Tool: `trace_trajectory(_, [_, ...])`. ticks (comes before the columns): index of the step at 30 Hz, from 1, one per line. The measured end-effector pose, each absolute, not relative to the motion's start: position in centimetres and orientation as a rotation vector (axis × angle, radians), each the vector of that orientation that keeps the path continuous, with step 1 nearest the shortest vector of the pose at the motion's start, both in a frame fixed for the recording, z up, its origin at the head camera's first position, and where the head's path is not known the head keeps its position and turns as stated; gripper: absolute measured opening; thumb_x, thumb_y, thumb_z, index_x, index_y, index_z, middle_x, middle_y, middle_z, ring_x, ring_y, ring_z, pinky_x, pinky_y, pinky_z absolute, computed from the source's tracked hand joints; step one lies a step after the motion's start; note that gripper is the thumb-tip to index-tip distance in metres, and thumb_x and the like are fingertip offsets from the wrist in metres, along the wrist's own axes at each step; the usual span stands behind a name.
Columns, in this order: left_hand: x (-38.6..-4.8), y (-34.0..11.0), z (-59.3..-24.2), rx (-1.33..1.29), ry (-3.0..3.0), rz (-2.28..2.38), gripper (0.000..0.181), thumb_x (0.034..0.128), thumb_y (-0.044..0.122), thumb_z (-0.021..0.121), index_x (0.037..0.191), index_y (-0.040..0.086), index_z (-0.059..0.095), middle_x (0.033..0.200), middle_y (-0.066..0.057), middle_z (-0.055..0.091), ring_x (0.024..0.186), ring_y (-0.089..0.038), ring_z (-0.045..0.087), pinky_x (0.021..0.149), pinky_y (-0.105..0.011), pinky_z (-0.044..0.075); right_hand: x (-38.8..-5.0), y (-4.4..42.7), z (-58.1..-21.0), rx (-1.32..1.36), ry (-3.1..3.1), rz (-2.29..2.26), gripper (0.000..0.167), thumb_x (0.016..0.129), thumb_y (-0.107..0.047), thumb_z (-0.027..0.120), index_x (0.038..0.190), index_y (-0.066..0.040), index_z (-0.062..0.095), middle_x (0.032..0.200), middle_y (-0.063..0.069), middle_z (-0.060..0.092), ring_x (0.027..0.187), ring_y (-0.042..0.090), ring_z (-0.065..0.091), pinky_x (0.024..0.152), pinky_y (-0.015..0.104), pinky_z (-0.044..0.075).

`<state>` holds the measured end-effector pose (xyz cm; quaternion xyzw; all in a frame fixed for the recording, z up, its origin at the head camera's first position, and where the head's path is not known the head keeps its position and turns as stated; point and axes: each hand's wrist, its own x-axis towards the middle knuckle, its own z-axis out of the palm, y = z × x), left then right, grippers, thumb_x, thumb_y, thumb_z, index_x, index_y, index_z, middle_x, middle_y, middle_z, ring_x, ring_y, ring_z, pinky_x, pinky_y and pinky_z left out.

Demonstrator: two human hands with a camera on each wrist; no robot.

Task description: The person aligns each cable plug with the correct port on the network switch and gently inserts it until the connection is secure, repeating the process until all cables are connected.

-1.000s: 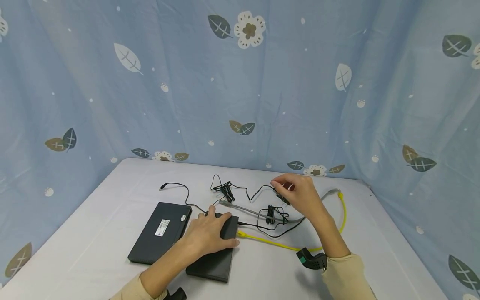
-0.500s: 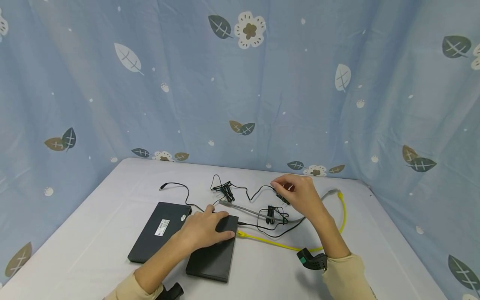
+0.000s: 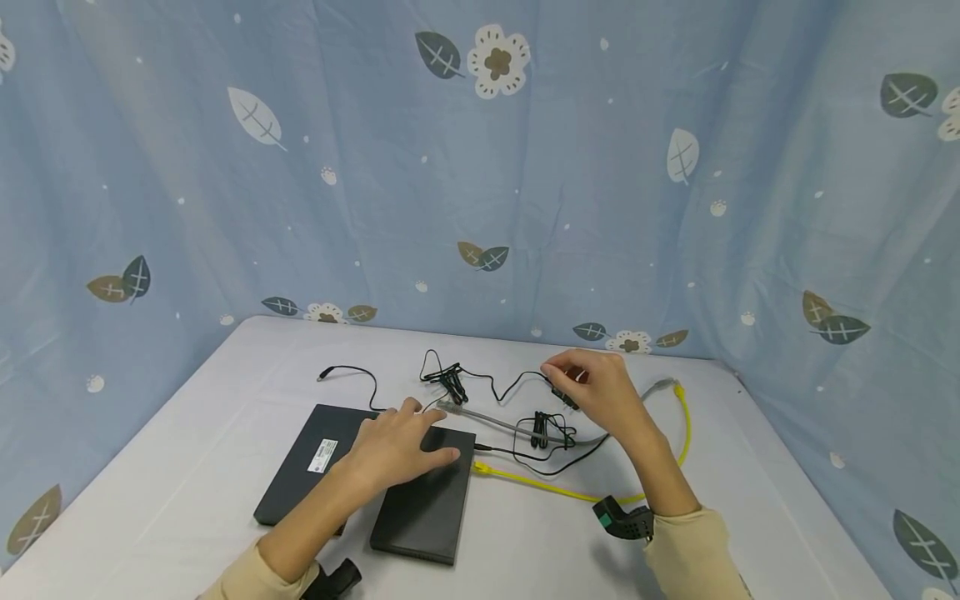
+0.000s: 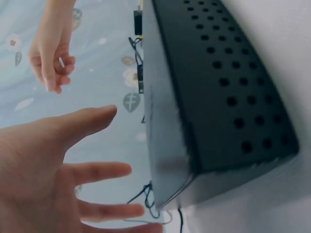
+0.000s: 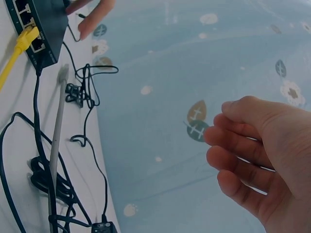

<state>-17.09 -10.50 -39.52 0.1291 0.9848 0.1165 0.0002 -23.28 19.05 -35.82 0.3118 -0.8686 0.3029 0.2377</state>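
My left hand (image 3: 390, 450) is held over the black network switch (image 3: 426, 521) and the gap beside it, fingers spread. In the left wrist view its fingers look apart from the perforated black casing (image 4: 223, 82). A yellow network cable (image 5: 15, 54) is plugged into one of the switch's ports, and a black power cord (image 5: 37, 97) runs from its side. With fingers loosely curled and nothing in them, my right hand (image 3: 596, 387) hovers near a small black plug-like block (image 3: 564, 398). Left of the switch lies another flat black box (image 3: 296, 479) with a white label, partly behind my left arm.
A grey cable (image 3: 491, 418) runs across to the right and meets the yellow cable's far end. Bundled black cords (image 3: 452, 383) lie at the back, more (image 3: 542, 429) nearer the middle. A loose black plug (image 3: 325, 374) lies back left. A patterned curtain (image 3: 480, 167) hangs behind the table.
My left hand has moved left and lifted from the network switch, uncovering more of its top. My right hand has stayed in place.
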Motion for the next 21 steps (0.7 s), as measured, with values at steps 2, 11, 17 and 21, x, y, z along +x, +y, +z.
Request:
trace_trajectory(2, [-17.3, -10.7, -39.3, 0.404, 3.111, 0.392, 0.065, 0.0834, 0.063, 0.065, 0.137, 0.027, 0.058, 0.132, -0.011, 0.057, 0.100, -0.034, 0.064, 0.070, -0.053, 0.052, -23.3, 19.1, -35.9, 0.855, -2.384, 0.832, 0.008, 0.091, -0.019, 0.071, 0.094, -0.014, 0.078, 0.075, -0.008, 0.070, 0.058, 0.003, 0.058, 0.057, 0.021, 0.049])
trace_trajectory(11, [-17.8, -12.4, -38.6, 0.502, 3.280, 0.588, 0.058, 0.0866, 0.054, 0.068, 0.138, 0.029, 0.056, 0.131, -0.011, 0.059, 0.103, -0.035, 0.063, 0.064, -0.051, 0.053, -23.4, 19.1, -35.7, 0.847, -2.403, 0.826, 0.009, 0.091, -0.020, 0.070, 0.094, -0.016, 0.078, 0.076, -0.007, 0.071, 0.059, 0.007, 0.060, 0.057, 0.021, 0.050])
trace_trajectory(17, [-17.8, -14.8, -38.5, 0.560, 3.372, 0.677, 0.061, 0.0868, 0.045, 0.072, 0.142, 0.028, 0.052, 0.130, -0.014, 0.059, 0.102, -0.035, 0.064, 0.062, -0.047, 0.053, -23.3, 19.3, -35.7, 0.845, -2.403, 0.827, 0.010, 0.092, -0.021, 0.070, 0.094, -0.016, 0.077, 0.077, -0.007, 0.071, 0.060, 0.004, 0.059, 0.058, 0.021, 0.050])
trace_trajectory(21, [-17.6, -16.7, -38.9, 0.568, 3.401, 0.716, 0.061, 0.0842, 0.039, 0.076, 0.139, 0.024, 0.055, 0.128, -0.015, 0.060, 0.103, -0.036, 0.064, 0.065, -0.049, 0.054, -23.2, 19.3, -35.6, 0.840, -2.408, 0.823, 0.009, 0.092, -0.022, 0.070, 0.094, -0.018, 0.077, 0.077, -0.008, 0.071, 0.061, 0.002, 0.059, 0.058, 0.021, 0.050])
